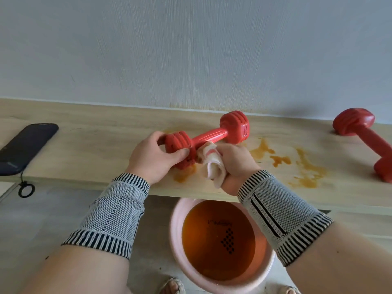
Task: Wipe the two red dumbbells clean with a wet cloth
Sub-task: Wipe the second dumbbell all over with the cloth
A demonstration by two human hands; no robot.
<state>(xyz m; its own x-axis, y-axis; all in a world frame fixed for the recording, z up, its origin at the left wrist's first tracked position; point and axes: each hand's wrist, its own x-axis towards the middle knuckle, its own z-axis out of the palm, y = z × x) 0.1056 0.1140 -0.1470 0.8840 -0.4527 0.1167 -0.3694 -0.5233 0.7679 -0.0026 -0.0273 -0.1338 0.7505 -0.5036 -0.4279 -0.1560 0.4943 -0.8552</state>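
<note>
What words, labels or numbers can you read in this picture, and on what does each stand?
Pink bucket: dark lettering on its bottom, seen through the orange water above a diamond of dots; too blurred to read.
Near red dumbbell: raised marking on its far end; unreadable.
Dark phone: faint mark; unreadable.
Nothing else bears text.

A pale wooden table (89, 149) runs along a grey-white wall (191, 49). Near its left end lies a dark phone (23, 147), a black ring strap (26, 190) dangling over the front edge. Orange stains (305, 166) blotch the table's right half. Below its front edge, on the floor, stands a pink bucket (176, 230) of orange-brown water.
</note>
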